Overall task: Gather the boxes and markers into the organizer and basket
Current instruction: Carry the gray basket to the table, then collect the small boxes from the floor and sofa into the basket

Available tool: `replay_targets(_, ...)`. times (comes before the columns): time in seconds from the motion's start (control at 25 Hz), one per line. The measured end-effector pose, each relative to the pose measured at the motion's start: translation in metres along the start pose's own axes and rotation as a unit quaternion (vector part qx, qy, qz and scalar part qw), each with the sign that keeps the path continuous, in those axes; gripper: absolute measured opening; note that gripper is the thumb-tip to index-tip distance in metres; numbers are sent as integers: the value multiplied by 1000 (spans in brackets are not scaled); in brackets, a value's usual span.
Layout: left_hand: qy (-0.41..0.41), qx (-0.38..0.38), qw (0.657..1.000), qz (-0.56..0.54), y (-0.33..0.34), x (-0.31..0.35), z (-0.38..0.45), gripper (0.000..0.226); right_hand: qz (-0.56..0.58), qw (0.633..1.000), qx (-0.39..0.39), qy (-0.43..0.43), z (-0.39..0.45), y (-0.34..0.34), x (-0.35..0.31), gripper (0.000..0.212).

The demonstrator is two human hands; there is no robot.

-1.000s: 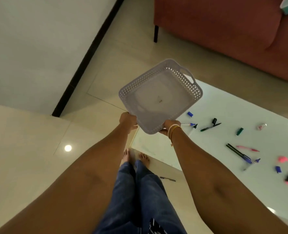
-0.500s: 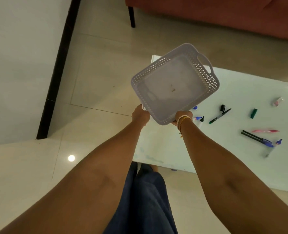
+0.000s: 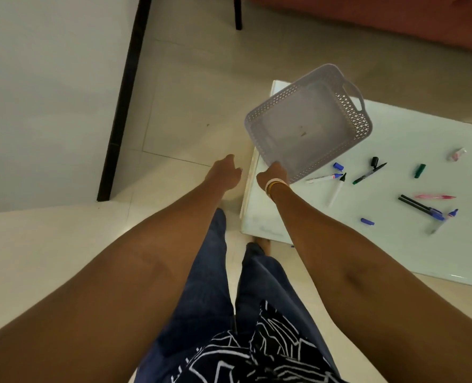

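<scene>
My right hand (image 3: 274,175) grips the near corner of a pale lilac perforated basket (image 3: 309,120), held tilted above the left end of the white table (image 3: 389,244). The basket holds nothing but a small speck. My left hand (image 3: 225,171) hangs apart from the basket, to its left, fingers loosely curled and holding nothing. Several markers and loose caps lie scattered on the table: a white marker (image 3: 324,177), a green marker (image 3: 368,174), a black-and-blue pen (image 3: 420,207), a pink pen (image 3: 433,196), a green cap (image 3: 420,170).
A red sofa (image 3: 395,20) with a black leg stands behind the table. A white wall with a black skirting strip (image 3: 121,98) runs at the left. Beige tiled floor surrounds the table. My legs in blue trousers stand at the table's left corner.
My left hand has let go of the basket and dropped away to the left. The basket, now held by my right hand alone, has shifted right over the table.
</scene>
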State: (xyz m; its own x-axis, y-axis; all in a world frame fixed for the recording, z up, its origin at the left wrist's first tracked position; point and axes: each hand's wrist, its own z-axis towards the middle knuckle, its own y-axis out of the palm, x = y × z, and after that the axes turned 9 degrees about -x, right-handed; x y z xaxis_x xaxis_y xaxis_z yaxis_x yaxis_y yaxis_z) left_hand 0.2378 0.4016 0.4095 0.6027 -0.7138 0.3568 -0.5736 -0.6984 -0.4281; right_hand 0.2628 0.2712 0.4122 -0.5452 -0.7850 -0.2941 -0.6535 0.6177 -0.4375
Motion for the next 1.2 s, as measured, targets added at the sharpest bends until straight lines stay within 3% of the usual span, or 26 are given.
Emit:
replay_targets(0.16, -26, -26, 999, 37, -43, -56, 11, 58, -21, 998, -62, 16, 8, 58, -58, 44)
replay_targets(0.32, -43, 0, 996, 72, -119, -114, 19, 52, -9, 995, -100, 21, 14, 102, -136, 43)
replay_targets(0.64, -38, 37, 996, 73, -249, -148, 44, 52, -5, 995, -103, -5, 38, 99, -262, 42)
replay_targets(0.84, -50, 1, 997, 63, -290, -117, 73, 52, -29, 995, -99, -16, 73, 61, -312, 35)
replay_targets(1.0, -28, -23, 994, 100, -340, -51, 114, 54, -37, 993, -108, -10, 116, -6, -346, 33)
replay_targets(1.2, -6, 56, 993, 107, -414, 71, 184, 50, 31, 995, -87, 23, 179, -120, -372, 37)
